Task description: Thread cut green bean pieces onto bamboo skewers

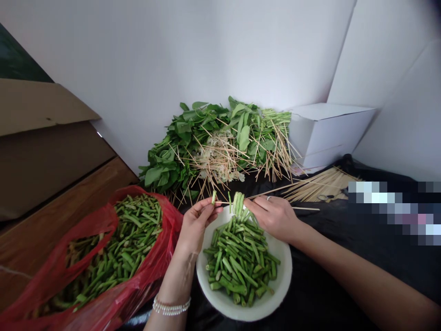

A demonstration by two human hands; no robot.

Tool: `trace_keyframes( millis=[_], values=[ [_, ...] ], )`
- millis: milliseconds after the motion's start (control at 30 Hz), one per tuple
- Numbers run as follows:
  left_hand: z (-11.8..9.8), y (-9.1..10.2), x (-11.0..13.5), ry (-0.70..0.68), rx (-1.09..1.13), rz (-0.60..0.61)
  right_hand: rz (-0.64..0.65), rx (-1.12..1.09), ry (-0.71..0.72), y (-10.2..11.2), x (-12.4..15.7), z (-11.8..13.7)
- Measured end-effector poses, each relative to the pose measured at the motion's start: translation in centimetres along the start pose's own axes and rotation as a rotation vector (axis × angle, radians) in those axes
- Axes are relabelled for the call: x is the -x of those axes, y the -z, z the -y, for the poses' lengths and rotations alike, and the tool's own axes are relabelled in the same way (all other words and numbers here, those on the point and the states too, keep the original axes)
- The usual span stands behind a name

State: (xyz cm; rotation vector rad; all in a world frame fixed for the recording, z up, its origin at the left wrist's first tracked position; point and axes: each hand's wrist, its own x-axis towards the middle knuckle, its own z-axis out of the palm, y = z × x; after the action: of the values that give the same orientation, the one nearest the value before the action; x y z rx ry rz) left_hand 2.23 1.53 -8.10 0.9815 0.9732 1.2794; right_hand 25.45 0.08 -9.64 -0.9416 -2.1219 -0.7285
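Above a white bowl (285, 271) heaped with cut green stem pieces (237, 262), both of my hands work at one bamboo skewer (306, 208). My left hand (196, 220) pinches a short green stem piece (214, 197) at the skewer's tip. My right hand (275, 216), with a ring on one finger, is closed round the skewer. Several stem pieces (237, 203) sit threaded side by side on it, just left of my right fingers. The skewer's blunt end sticks out past my right hand.
A red plastic bag (168, 230) of cut stems stands at left. Behind the bowl lie leafy greens (161, 170) and skewered bundles (275, 161). Loose skewers (317, 184) and scissors (327, 197) rest at right, near a white box (330, 133). A cardboard box (41, 161) is far left.
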Motion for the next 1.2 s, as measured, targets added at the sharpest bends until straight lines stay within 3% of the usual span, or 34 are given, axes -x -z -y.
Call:
trace_keyframes(
  millis=[467,700,1200],
  values=[
    [0.01,-0.34,0.21,-0.004,0.004,0.007,0.008,0.011,-0.004,-0.10,0.11,0.04],
    [-0.15,-0.28,-0.14,-0.011,0.081,-0.081,-0.006,-0.015,-0.006,-0.10,0.16,0.07],
    [-0.33,-0.58,0.25,0.008,0.065,0.008,-0.031,-0.060,0.032,0.04,0.03,0.14]
  ],
)
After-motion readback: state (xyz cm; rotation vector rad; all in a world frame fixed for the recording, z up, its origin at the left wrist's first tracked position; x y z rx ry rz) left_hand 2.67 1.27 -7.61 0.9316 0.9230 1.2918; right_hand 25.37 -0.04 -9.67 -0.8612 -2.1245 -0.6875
